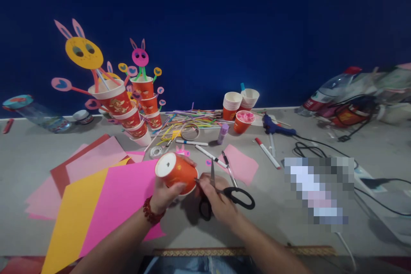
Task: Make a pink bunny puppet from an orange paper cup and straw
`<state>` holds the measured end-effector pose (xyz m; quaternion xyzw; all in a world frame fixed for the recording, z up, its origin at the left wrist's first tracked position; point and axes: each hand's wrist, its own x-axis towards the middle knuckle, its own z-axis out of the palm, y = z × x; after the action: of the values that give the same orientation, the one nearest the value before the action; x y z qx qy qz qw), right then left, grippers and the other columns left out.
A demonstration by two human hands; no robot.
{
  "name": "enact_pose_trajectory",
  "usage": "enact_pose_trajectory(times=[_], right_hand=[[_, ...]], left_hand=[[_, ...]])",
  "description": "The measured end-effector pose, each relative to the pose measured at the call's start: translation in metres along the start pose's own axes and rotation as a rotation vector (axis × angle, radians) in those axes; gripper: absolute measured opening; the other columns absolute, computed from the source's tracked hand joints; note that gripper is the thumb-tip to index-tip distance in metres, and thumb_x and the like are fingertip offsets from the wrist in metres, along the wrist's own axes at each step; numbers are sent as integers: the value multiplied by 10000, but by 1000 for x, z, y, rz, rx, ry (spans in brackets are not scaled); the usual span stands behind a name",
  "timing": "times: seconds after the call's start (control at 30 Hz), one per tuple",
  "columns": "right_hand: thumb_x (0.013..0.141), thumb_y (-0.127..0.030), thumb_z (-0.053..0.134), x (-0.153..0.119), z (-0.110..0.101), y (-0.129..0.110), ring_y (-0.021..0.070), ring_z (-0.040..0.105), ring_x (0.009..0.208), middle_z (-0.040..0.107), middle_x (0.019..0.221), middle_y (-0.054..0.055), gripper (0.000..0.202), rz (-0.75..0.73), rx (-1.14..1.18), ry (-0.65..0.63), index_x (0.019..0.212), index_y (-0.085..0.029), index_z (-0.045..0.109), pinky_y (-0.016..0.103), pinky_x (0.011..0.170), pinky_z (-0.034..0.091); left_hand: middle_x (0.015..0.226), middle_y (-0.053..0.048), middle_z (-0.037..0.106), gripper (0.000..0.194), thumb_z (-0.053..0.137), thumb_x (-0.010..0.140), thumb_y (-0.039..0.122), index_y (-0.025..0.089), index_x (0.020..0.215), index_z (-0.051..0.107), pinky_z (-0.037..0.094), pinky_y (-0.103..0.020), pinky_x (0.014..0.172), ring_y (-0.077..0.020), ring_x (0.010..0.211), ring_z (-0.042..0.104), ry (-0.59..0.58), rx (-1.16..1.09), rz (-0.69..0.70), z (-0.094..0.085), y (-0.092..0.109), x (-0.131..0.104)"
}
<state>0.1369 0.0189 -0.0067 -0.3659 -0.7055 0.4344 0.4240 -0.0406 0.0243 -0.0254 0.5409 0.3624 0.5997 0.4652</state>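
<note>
We find the orange cup (182, 174) held in the left grip (164, 196), tilted, its white base turned up and leftward and bearing a dark mark. The left grip is curled firmly around the cup wall, thumb on the near side. The right grip (218, 200) is closed about the scissors (227, 191) near their pivot. Their blades stand parted; one meets the cup near its rim, and whether it pierces the wall we cannot tell.

Left of the left grip, a magenta sheet (125, 205) passes under the forearm, and a yellow sheet (78, 205) runs past the near edge of the counter (263, 227). A patterned strip (199, 251) lies along that edge, nearer than both grips. Just ahead of the right grip, a white marker (210, 156), a pen (228, 167) and pink paper (244, 165) limit forward movement. To its right, we note counter surface as far as a pixelated patch.

Gold print decorates the cup; its detail is too small to read. Far right of the right grip, the bottle (330, 90) carries a red-and-white label, its lettering illegible to us.
</note>
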Motion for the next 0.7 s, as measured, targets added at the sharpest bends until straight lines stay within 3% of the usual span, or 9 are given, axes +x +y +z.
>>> enact_pose_trajectory(times=[0.13, 0.4, 0.47, 0.57, 0.7], right_hand=[[1023, -356, 360, 0, -2, -1, 157, 583, 636, 606, 642, 9, 481, -17, 8, -9, 621, -218, 584, 273, 633, 460], [978, -421, 422, 0, 7, 5, 131, 518, 474, 541, 541, -6, 457, 401, 336, -4, 620, -194, 593, 214, 420, 419], [991, -386, 417, -1, 6, 6, 135, 527, 507, 548, 572, -8, 418, 327, 278, 17, 648, -207, 575, 218, 454, 433], [1016, -328, 395, 0, 1, 5, 154, 565, 608, 579, 635, 2, 399, 54, 23, 39, 662, -226, 549, 250, 581, 470], [1033, -289, 343, 4, -7, 3, 156, 549, 608, 549, 634, 0, 411, -172, -183, -54, 660, -224, 504, 271, 592, 432]], left_hand=[[964, -126, 736, 567, 690, 767, 620, 168, 1106, 642, 573, -391, 752, -289, 873, 700, -31, -94, -77, -1, -7, 2], [984, -92, 728, 544, 837, 685, 422, 201, 1134, 622, 561, -421, 850, -266, 870, 694, 25, 54, 66, -3, -4, 0], [984, -91, 727, 519, 830, 695, 420, 203, 1119, 626, 564, -415, 833, -267, 870, 692, 14, 50, 49, -3, -2, 1], [974, -93, 726, 484, 810, 712, 456, 204, 1086, 635, 570, -402, 802, -273, 876, 687, -17, -25, -22, -4, -1, 5], [922, -90, 732, 422, 783, 741, 483, 191, 1023, 667, 581, -379, 740, -262, 818, 693, -69, -92, -171, -8, -2, 6]])
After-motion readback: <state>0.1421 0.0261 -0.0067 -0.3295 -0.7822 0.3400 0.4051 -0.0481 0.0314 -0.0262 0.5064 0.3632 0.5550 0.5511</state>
